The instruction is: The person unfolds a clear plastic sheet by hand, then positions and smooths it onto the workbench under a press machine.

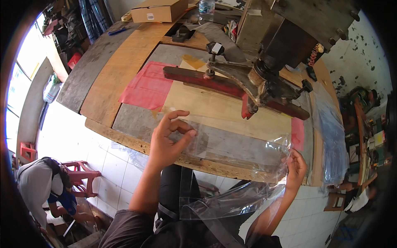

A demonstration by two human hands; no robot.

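A clear plastic sheet (244, 204) hangs over the table's front edge and across my lap, creased and shiny. My right hand (295, 168) pinches its upper right corner at the front right of the table. Over the front left of the table is my left hand (170, 138), its fingers curled and thumb apart, with no held thing visible. Thin clear film lies close to its fingertips, though its edges are hard to make out. Beyond both hands, a press machine's red-and-black metal bar (231, 89) sits across a yellowish board (202, 103).
Pink sheets (149, 84) lie beside the board. Clear plastic sheets (331, 140) are piled at the right. A cardboard box (159, 11) and a water bottle (206, 10) stand at the back. Lower left, a person (39, 186) is near a red stool (80, 177).
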